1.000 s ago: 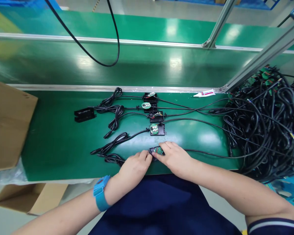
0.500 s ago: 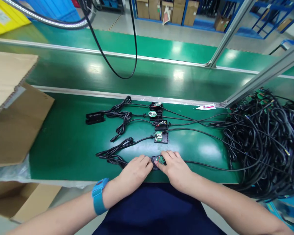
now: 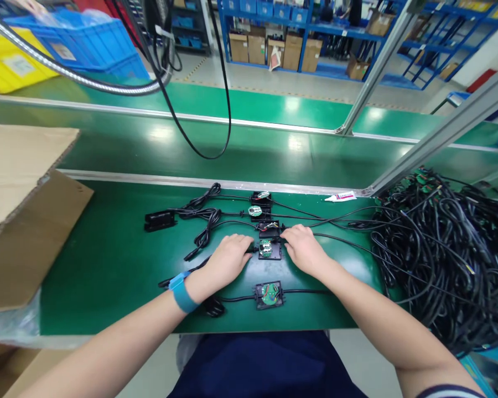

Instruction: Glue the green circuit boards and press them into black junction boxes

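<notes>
In the head view, a black plastic housing (image 3: pixel 276 251) with a round green circuit board (image 3: pixel 265 248) lies between my hands. My left hand (image 3: pixel 228 258) has its fingers and thumb closed about the black cable (image 3: pixel 252 249) at the housing's left end. My right hand (image 3: pixel 306 250) curls at the right end, its fingertips on the cable there, which they partly hide. Nearer to me lies another open housing (image 3: pixel 259 301), with a green board and coloured wires inside and a cable out of each side. Three more open housings (image 3: pixel 269 229) lie in a column behind.
A big tangle of black cables (image 3: pixel 435 260) is heaped at the right. A white glue tube (image 3: pixel 341 197) lies at the back rail. A separate black housing part (image 3: pixel 160 219) and coiled cables (image 3: pixel 209 221) are at the left, beyond a cardboard box (image 3: pixel 33 237). A cable loop (image 3: pixel 228 110) hangs overhead.
Both hands have left the nearest housing, which now lies on the table with its board inside. They have moved forward to the ends of the one behind it. The camera has tilted up.
</notes>
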A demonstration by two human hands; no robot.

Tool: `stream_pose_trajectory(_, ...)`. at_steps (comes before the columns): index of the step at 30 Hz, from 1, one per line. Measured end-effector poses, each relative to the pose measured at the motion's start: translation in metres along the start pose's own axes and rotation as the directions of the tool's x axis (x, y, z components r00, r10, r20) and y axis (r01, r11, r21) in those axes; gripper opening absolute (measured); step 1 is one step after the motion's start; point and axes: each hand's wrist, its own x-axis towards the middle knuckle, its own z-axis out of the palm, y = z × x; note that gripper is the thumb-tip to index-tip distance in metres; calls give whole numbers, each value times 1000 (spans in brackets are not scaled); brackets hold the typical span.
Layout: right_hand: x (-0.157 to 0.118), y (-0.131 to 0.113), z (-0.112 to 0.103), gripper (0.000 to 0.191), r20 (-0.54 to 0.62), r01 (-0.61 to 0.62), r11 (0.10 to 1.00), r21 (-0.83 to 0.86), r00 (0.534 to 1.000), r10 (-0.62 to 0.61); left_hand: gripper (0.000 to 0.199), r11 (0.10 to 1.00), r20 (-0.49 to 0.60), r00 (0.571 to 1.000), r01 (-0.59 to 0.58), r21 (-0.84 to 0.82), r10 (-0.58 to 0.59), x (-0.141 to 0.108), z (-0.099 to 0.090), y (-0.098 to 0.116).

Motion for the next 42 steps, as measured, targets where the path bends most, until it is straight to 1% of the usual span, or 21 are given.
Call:
stream_pose_trajectory(1, 4, 2, 2, 25, 26, -10, 1000, -15, 1000, 10, 22, 1000, 10, 1000, -2, -21, 2, 3, 2, -3)
stream_pose_trajectory(3, 7, 4, 5, 23, 36, -28, 999, -29, 999, 29, 19, 997, 1, 1000, -13, -82, 13, 5, 4, -7)
stream_pose_trajectory(5, 5, 6, 2, 22, 17, -14, 1000, -6, 1000, 15, 17, 988, -49, 998, -32, -151, 25, 3, 2, -10)
stream_pose_trajectory(8, -1, 7, -13, 24, -19, 64, 992, 111, 998, -63, 12, 966, -151, 989, -49, -254, 11, -1, -5, -9)
stream_pose_trajectory(9, -4, 6, -20, 24, -26, 94, 983, 157, 995, -91, 9, 957, -162, 987, -41, -288, -7, -1, -7, -8)
stream_pose_trajectory(11, -8, 1, -35, 23, -20, 146, 969, 202, 989, -145, 5, 937, -135, 989, 2, -351, -53, 1, -11, -5)
stream_pose_trajectory(13, -13, -6, -46, 22, 8, 173, 976, 134, 984, -175, 4, 912, -77, 992, 58, -406, -98, 5, -11, -2)
stream_pose_trajectory(16, -20, -19, -49, 23, 47, 149, 985, -90, 988, -145, 3, 855, -32, 989, 106, -507, -141, 11, -8, 3)
stream_pose_trajectory(19, -26, -26, -41, 23, 70, 139, 965, -221, 990, -126, 21, 803, 12, 991, 113, -585, -131, 14, -9, 9)
stream_pose_trajectory(21, -29, -27, -34, 22, 59, 149, 953, -263, 989, -138, 22, 798, 50, 991, 128, -588, -122, 15, -11, 14)
stream_pose_trajectory(23, -30, -26, -27, 21, 27, 156, 943, -294, 988, -155, 16, 805, 64, 986, 160, -572, -151, 16, -12, 18)
stream_pose_trajectory(26, -32, -24, -20, 20, -20, 176, 933, -315, 981, -192, 24, 831, 32, 974, 209, -516, -226, 18, -7, 23)
stream_pose_trajectory(28, -33, -24, -16, 18, -42, 187, 929, -321, 976, -211, 23, 859, 10, 968, 228, -459, -252, 20, -1, 25)
stream_pose_trajectory(30, -34, -23, -13, 16, -52, 194, 927, -320, 974, -221, 20, 876, 0, 966, 235, -422, -259, 21, 6, 25)
stream_pose_trajectory(33, -34, -21, -8, 18, -58, 195, 929, -316, 973, -224, 18, 879, -11, 964, 239, -412, -266, 22, 12, 25)
stream_pose_trajectory(37, -35, -21, -2, 19, -77, 188, 931, -314, 972, -223, 16, 879, -3, 961, 250, -405, -275, 22, 14, 24)
stream_pose_trajectory(42, -35, -25, 1, 20, -60, 185, 932, -312, 975, -214, 22, 892, 11, 960, 264, -367, -280, 26, 16, 27)
